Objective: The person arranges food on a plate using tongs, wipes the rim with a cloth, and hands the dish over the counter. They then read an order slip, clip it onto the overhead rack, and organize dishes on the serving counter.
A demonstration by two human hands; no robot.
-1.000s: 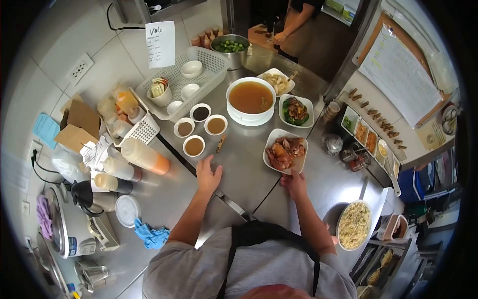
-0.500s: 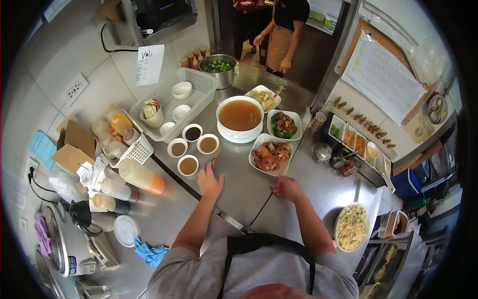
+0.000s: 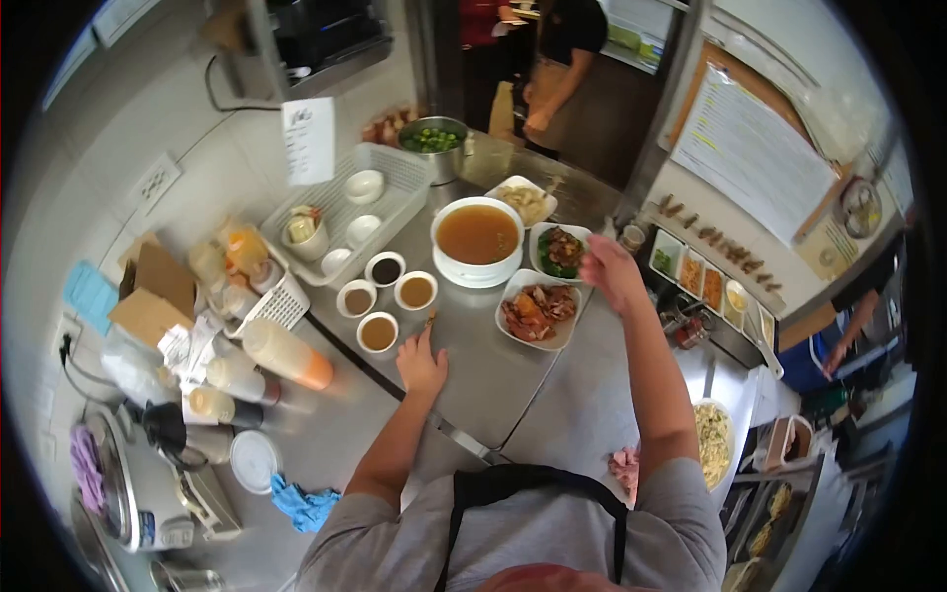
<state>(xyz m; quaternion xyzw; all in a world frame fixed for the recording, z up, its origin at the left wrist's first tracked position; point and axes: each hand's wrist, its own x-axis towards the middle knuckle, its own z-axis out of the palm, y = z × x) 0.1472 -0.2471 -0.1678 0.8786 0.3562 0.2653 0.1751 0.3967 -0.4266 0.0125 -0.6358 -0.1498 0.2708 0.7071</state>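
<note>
My left hand (image 3: 422,369) rests on the steel counter just below the sauce cups, its fingers closed on a small wooden clothespin (image 3: 430,322). Close by stand a cup of brown sauce (image 3: 377,333) and several similar cups, one darker. My right hand (image 3: 614,272) is at the right edge of a square bowl of dark meat on greens (image 3: 561,251); its fingers are bent and blurred, and whether they touch the rim is unclear. In front of that bowl is a square bowl of roasted meat pieces (image 3: 539,310). To its left stands a large white bowl of brown broth (image 3: 478,235).
A grey plastic basket (image 3: 404,202) holds small bowls. Squeeze bottles (image 3: 286,352) crowd the left side. Several clothespins line the rail above a condiment holder (image 3: 691,279) at right. A fried rice bowl (image 3: 712,444) stands near my right elbow. People stand in the doorway.
My right hand has moved from the counter, forward and right, to the bowl of meat on greens. My left hand stays near the sauce cups. A pink cloth now shows by my right arm.
</note>
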